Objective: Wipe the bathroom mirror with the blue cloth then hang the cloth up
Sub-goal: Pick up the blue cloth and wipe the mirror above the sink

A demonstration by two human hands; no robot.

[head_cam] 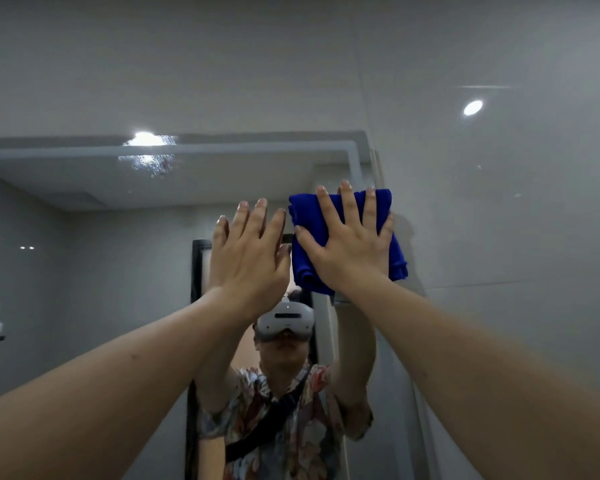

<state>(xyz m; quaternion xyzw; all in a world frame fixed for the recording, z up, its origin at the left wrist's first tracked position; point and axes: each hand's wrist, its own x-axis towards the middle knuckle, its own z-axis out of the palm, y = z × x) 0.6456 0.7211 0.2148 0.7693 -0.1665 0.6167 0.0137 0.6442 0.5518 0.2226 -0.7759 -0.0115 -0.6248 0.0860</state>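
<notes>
Right hand (352, 247) presses the folded cloth (305, 271) flat against the mirror (84, 209) at its upper right corner, fingers (347, 202) straight and spread over it, not curled round. Left hand (248, 258) is raised just beside it, fingers straight, holding nothing. Unwiped glass lies left and below, so the stroke likely runs that way.

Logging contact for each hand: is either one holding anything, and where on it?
The right hand presses the folded blue cloth flat against the mirror, palm over its middle. The left hand holds nothing.
</notes>
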